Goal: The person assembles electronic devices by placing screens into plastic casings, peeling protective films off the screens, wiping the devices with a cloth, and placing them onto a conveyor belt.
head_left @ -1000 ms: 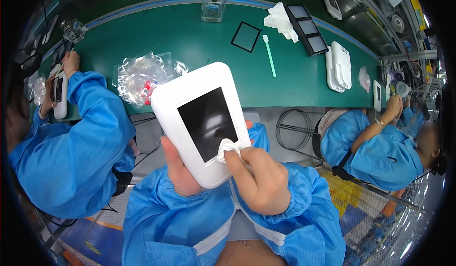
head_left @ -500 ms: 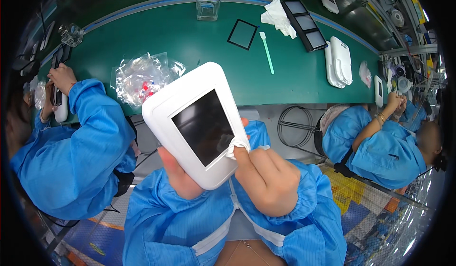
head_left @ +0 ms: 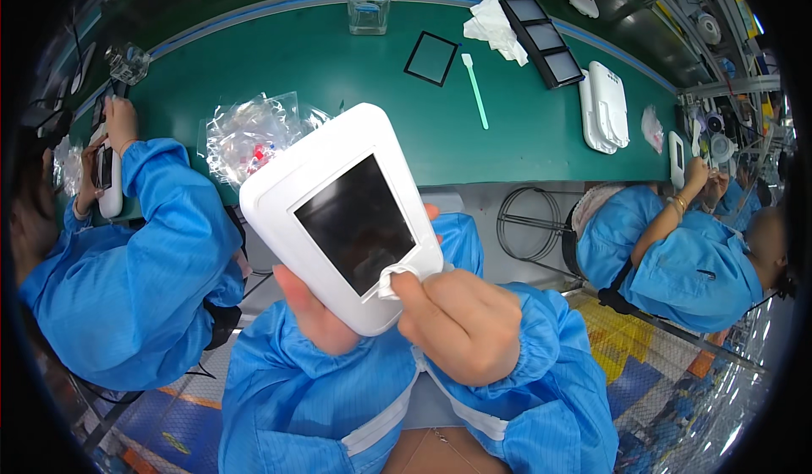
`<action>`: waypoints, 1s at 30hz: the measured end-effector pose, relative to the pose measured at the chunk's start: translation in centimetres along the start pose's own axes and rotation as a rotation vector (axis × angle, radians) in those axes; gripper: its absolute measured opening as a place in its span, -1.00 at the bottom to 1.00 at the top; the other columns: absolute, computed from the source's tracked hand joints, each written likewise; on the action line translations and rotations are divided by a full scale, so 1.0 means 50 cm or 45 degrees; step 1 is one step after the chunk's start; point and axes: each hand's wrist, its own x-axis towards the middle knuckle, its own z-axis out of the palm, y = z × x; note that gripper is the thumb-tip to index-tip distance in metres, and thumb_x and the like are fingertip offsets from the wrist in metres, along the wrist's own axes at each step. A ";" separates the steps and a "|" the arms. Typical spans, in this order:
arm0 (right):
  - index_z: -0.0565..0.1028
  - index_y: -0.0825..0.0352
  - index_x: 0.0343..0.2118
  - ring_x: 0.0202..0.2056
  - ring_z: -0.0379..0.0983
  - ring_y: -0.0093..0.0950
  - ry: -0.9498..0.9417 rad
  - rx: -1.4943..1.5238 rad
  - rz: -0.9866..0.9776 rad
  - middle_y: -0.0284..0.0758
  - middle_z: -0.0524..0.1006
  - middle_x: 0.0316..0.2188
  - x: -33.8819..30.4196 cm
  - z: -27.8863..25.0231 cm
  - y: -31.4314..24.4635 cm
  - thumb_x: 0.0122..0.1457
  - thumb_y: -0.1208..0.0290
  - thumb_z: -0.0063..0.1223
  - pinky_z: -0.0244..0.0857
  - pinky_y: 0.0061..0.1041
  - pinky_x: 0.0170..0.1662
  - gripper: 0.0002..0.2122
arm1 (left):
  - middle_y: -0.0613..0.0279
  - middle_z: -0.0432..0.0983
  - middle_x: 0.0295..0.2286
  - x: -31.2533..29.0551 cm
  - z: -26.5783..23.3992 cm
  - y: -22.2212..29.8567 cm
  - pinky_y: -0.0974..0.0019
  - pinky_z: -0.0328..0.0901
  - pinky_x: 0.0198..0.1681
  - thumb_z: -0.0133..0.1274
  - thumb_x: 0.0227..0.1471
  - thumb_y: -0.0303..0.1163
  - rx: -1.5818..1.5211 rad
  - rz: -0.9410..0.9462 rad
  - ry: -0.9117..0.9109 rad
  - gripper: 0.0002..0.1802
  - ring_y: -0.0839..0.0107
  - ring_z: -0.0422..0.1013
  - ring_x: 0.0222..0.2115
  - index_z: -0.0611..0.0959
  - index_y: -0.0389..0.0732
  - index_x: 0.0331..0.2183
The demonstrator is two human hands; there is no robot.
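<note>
A white handheld device (head_left: 340, 146) with a dark rectangular screen is tilted up in front of me, above the near edge of the bench. My left hand (head_left: 315, 315) grips it from beneath, thumb along its lower left side and fingertips showing past the right edge. In my right hand (head_left: 463, 326) a small folded white cloth (head_left: 392, 279) is pinched. The cloth presses on the lower right part of the screen and its frame. Most of my left fingers are hidden behind the device.
On the green bench (head_left: 321, 64) lie clear plastic bags (head_left: 249, 140), a glass bottle (head_left: 369, 5), a black frame (head_left: 431, 58), a green swab stick (head_left: 475, 93), white tissue (head_left: 495, 27), a black tray (head_left: 541, 41) and stacked white housings (head_left: 604, 106). Blue-sleeved co-workers sit on both sides.
My right hand and the cloth have slid left along the screen's lower edge. The device has shifted slightly left and turned a little. The left co-worker's hand has moved up.
</note>
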 end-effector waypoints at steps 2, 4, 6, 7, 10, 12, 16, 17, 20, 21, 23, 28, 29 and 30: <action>0.54 0.45 -0.22 -0.60 0.35 -0.53 0.011 0.103 -0.044 -0.38 0.38 -0.56 0.008 0.005 0.000 -0.18 0.52 0.19 0.23 -0.57 -0.63 -0.65 | -0.26 0.03 0.18 0.002 -0.003 0.003 -0.35 0.27 0.01 -0.19 0.08 0.32 -0.071 -0.051 0.001 0.00 -0.28 0.22 0.07 -0.09 -0.09 0.29; 0.54 0.45 -0.22 -0.59 0.38 -0.53 0.018 0.205 -0.090 -0.38 0.38 -0.55 0.017 0.003 0.011 -0.19 0.52 0.20 0.26 -0.57 -0.61 -0.64 | -0.25 0.03 0.18 0.007 0.007 0.007 -0.36 0.26 0.01 -0.19 0.08 0.32 -0.210 -0.112 -0.014 -0.01 -0.29 0.22 0.07 -0.09 -0.07 0.30; 0.54 0.46 -0.23 -0.56 0.42 -0.52 -0.113 0.787 -0.347 -0.39 0.40 -0.55 0.025 -0.010 0.039 -0.22 0.49 0.23 0.30 -0.54 -0.58 -0.62 | -0.23 0.04 0.18 0.014 0.008 0.013 -0.38 0.25 0.01 -0.19 0.08 0.32 -0.352 -0.169 -0.027 -0.02 -0.30 0.22 0.07 -0.09 -0.04 0.30; 0.51 0.44 -0.34 -0.59 0.39 -0.51 0.136 0.807 -0.448 -0.32 0.44 -0.53 0.024 -0.009 0.056 -0.14 0.50 0.22 0.28 -0.55 -0.60 -0.75 | -0.22 0.03 0.19 0.013 0.008 0.022 -0.40 0.24 0.01 -0.19 0.08 0.32 -0.338 -0.244 -0.006 -0.03 -0.31 0.21 0.07 -0.08 -0.02 0.30; 0.43 0.46 -0.35 -0.64 0.29 -0.54 0.665 0.614 -0.183 -0.24 0.46 -0.50 -0.006 -0.026 0.140 0.03 0.47 0.06 0.17 -0.58 -0.62 -0.83 | -0.23 0.10 0.15 0.016 0.003 0.025 -0.26 0.34 -0.06 -0.28 0.06 0.38 -0.478 -0.323 0.016 0.02 -0.30 0.26 0.04 -0.01 -0.19 0.28; 0.40 0.55 -0.21 -0.63 0.24 -0.58 0.973 0.392 0.352 -0.25 0.45 -0.50 -0.018 -0.065 0.184 0.13 0.42 -0.11 0.08 -0.63 -0.61 -0.73 | -0.23 0.09 0.16 0.021 0.008 0.024 -0.27 0.33 -0.04 -0.29 0.07 0.37 -0.525 -0.380 -0.039 0.01 -0.30 0.25 0.05 -0.02 -0.18 0.28; 0.47 0.60 -0.30 -0.39 0.30 -0.62 1.149 0.011 0.296 -0.40 0.41 -0.45 0.014 -0.075 0.354 0.17 0.65 -0.05 0.17 -0.66 -0.35 -0.88 | -0.23 0.03 0.19 0.023 0.013 0.023 -0.31 0.28 0.01 -0.28 0.08 0.36 -0.683 -0.412 -0.138 0.00 -0.30 0.20 0.08 -0.04 -0.16 0.28; 0.49 0.56 -0.25 -0.40 0.35 -0.57 0.994 -0.140 0.207 -0.34 0.42 -0.46 0.017 -0.071 0.400 0.15 0.65 0.00 0.23 -0.59 -0.34 -0.87 | -0.22 0.03 0.19 0.021 0.007 0.024 -0.31 0.29 0.01 -0.27 0.09 0.35 -0.654 -0.396 -0.160 -0.01 -0.30 0.19 0.09 -0.04 -0.16 0.28; 0.51 0.50 -0.22 -0.46 0.37 -0.49 0.715 -0.349 0.240 -0.26 0.44 -0.45 0.019 -0.045 0.497 0.15 0.62 0.02 0.26 -0.53 -0.37 -0.85 | -0.21 0.04 0.19 0.020 0.008 0.027 -0.29 0.30 0.00 -0.27 0.09 0.34 -0.676 -0.399 -0.175 -0.02 -0.30 0.19 0.09 -0.03 -0.16 0.28; 0.51 0.50 -0.22 -0.46 0.37 -0.49 0.717 -0.344 0.231 -0.26 0.44 -0.45 0.012 -0.033 0.521 0.15 0.62 0.02 0.26 -0.53 -0.37 -0.85 | -0.20 0.07 0.18 0.020 0.009 0.028 -0.29 0.32 -0.01 -0.26 0.10 0.33 -0.645 -0.394 -0.183 -0.03 -0.30 0.20 0.08 -0.03 -0.15 0.28; 0.52 0.44 -0.20 -0.47 0.42 -0.35 0.572 -0.492 0.292 -0.21 0.46 -0.43 0.012 -0.012 0.547 0.15 0.59 0.03 0.29 -0.47 -0.38 -0.84 | -0.21 0.08 0.17 0.019 0.015 0.033 -0.29 0.32 -0.01 -0.26 0.10 0.32 -0.635 -0.417 -0.140 -0.03 -0.30 0.21 0.08 -0.02 -0.15 0.28; 0.51 0.38 -0.17 -0.40 0.47 -0.23 0.472 -0.578 0.341 -0.20 0.48 -0.41 0.013 -0.002 0.561 0.15 0.53 0.05 0.32 -0.38 -0.34 -0.81 | -0.31 -0.02 0.19 0.016 0.018 0.037 -0.46 0.22 -0.03 -0.21 0.08 0.32 -0.588 -0.451 -0.013 -0.01 -0.40 0.19 0.07 -0.06 -0.12 0.29; 0.52 0.39 -0.18 -0.41 0.47 -0.25 0.473 -0.566 0.339 -0.20 0.48 -0.42 0.015 -0.002 0.561 0.14 0.54 0.06 0.32 -0.40 -0.35 -0.82 | -0.31 -0.02 0.19 0.018 0.019 0.038 -0.46 0.22 -0.03 -0.21 0.08 0.32 -0.589 -0.449 -0.015 -0.01 -0.40 0.19 0.07 -0.06 -0.12 0.29; 0.52 0.39 -0.20 -0.43 0.46 -0.26 0.474 -0.556 0.338 -0.20 0.47 -0.43 0.017 -0.002 0.561 0.13 0.56 0.06 0.32 -0.41 -0.36 -0.83 | -0.33 -0.03 0.19 0.020 0.022 0.040 -0.45 0.23 -0.04 -0.21 0.07 0.33 -0.544 -0.452 0.001 0.00 -0.40 0.18 0.07 -0.06 -0.12 0.29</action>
